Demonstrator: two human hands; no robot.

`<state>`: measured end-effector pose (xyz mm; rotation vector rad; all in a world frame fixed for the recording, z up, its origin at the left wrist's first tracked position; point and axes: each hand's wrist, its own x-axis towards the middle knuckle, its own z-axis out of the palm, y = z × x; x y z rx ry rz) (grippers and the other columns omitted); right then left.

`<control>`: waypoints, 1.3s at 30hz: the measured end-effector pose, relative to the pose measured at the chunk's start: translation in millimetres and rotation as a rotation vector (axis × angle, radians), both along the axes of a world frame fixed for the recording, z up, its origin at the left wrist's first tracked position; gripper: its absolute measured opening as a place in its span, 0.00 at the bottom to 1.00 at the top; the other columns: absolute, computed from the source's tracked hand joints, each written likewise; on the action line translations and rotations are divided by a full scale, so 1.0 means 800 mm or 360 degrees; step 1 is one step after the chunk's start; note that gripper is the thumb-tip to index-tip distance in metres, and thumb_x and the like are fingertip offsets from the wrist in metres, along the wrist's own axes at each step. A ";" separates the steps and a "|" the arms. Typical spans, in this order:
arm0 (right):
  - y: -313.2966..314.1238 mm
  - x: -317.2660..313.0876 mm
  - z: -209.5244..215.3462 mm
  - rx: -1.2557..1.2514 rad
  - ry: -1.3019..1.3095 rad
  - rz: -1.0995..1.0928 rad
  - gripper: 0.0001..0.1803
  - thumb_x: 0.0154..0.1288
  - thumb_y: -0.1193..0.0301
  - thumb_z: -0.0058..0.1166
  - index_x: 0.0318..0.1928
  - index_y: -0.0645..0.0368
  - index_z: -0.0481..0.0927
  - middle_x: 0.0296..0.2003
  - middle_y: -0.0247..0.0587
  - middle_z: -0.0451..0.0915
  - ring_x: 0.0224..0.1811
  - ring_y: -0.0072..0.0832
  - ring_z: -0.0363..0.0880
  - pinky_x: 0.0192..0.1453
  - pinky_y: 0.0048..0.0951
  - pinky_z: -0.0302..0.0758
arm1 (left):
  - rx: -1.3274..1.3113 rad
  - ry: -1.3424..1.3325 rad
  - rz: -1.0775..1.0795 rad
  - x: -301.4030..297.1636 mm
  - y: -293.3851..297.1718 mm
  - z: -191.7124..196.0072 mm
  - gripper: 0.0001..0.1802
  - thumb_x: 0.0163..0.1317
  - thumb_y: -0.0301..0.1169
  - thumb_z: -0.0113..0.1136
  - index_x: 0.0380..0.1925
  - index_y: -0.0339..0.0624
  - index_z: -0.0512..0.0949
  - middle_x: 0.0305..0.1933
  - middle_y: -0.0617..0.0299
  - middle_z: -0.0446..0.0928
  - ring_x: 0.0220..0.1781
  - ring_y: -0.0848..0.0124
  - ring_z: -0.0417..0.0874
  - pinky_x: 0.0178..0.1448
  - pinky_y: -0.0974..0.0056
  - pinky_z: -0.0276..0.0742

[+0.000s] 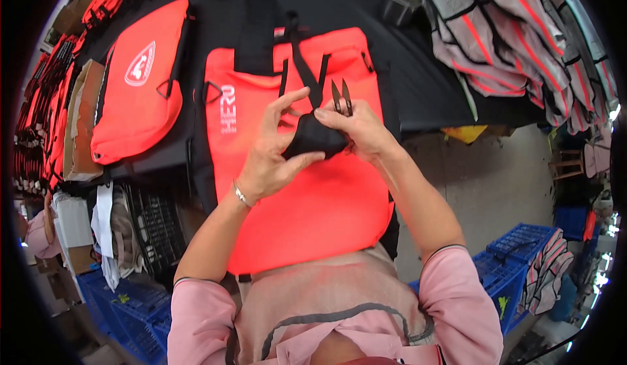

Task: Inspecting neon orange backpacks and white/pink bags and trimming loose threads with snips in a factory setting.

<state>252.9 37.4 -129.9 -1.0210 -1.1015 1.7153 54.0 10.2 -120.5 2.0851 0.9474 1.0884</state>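
Note:
A bright orange backpack (pixel 307 195) lies in front of me on a black table, hanging partly over its near edge onto my lap. My left hand (pixel 271 152) pinches a black fabric strap pad (pixel 312 139) of the backpack between thumb and fingers. My right hand (pixel 356 126) grips the same pad from the right and also holds small black thread snips (pixel 341 97), their two blades pointing up and apart. A thin black strap (pixel 305 71) runs from the pad up to the backpack's top.
A second orange backpack (pixel 140 84) lies to the left on the black table (pixel 418 77). More orange bags are stacked at far left. A metal cup (pixel 401 2) stands at the back. Grey-and-orange vests (pixel 516 38) are piled at right. Blue crates (pixel 522 254) sit on the floor.

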 end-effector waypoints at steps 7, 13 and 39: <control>-0.033 -0.004 -0.044 -0.0566 -0.0125 -0.0002 0.18 0.63 0.55 0.65 0.31 0.56 0.77 0.24 0.30 0.73 0.20 0.18 0.69 0.22 0.22 0.60 | -0.0189 -0.0080 0.0109 -0.004 -0.027 -0.054 0.15 0.45 0.24 0.76 0.37 0.41 0.87 0.48 0.59 0.80 0.55 0.64 0.76 0.59 0.61 0.73; -0.091 0.030 -0.009 0.0220 -0.0581 -0.0294 0.11 0.68 0.65 0.60 0.42 0.61 0.80 0.31 0.28 0.77 0.31 0.13 0.72 0.35 0.17 0.69 | -0.0431 -0.0329 0.0298 -0.005 -0.051 -0.075 0.14 0.48 0.21 0.75 0.37 0.39 0.87 0.41 0.59 0.81 0.42 0.72 0.81 0.46 0.70 0.79; -0.111 0.014 -0.022 0.0455 -0.0926 -0.0222 0.11 0.60 0.70 0.68 0.35 0.63 0.79 0.26 0.38 0.82 0.28 0.22 0.81 0.36 0.24 0.77 | -0.0369 -0.0160 0.0096 -0.005 -0.056 -0.081 0.13 0.48 0.16 0.72 0.36 0.39 0.87 0.44 0.56 0.82 0.43 0.70 0.85 0.46 0.68 0.83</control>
